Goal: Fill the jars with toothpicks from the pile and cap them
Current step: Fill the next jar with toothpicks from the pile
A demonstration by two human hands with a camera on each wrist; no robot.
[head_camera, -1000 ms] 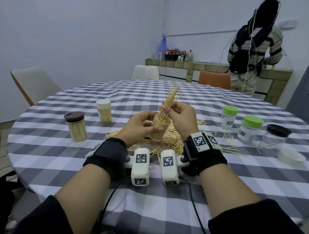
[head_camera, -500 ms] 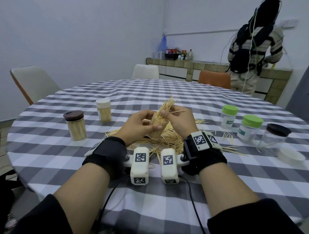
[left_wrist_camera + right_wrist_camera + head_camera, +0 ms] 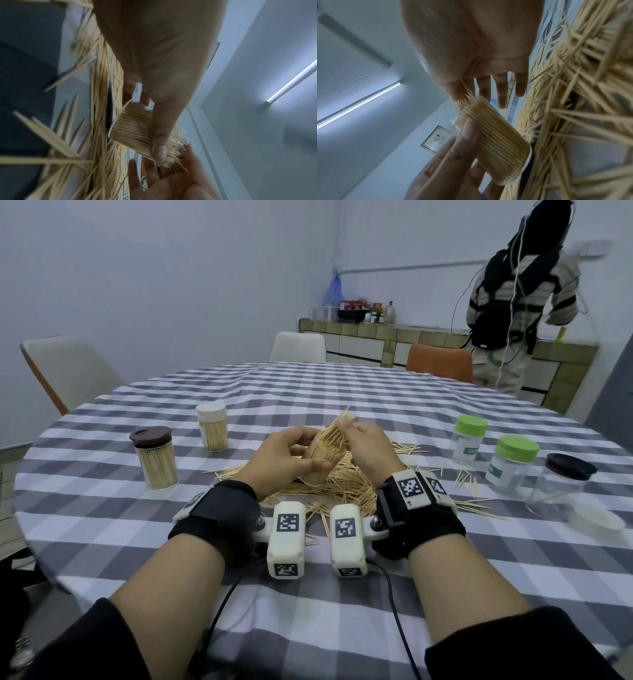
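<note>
My left hand (image 3: 291,460) grips a clear jar (image 3: 323,460) packed with toothpicks, held tilted above the toothpick pile (image 3: 342,491) on the checked table. My right hand (image 3: 363,446) pinches a small bundle of toothpicks (image 3: 342,422) at the jar's mouth, where their tips stick out a little. In the right wrist view the bundle (image 3: 464,92) sits between thumb and forefinger just above the jar (image 3: 496,146). In the left wrist view my thumb lies across the jar (image 3: 132,128). The jar has no cap on it.
Two filled, capped jars stand at the left, one with a brown lid (image 3: 156,460) and one with a white lid (image 3: 212,428). At the right stand two green-lidded jars (image 3: 510,463), a dark-lidded jar (image 3: 561,484) and a loose white lid (image 3: 596,520). A person (image 3: 513,302) stands at the back counter.
The bundle in my right hand has gone down into the jar and sticks out far less. Both hands have sunk slightly toward the pile.
</note>
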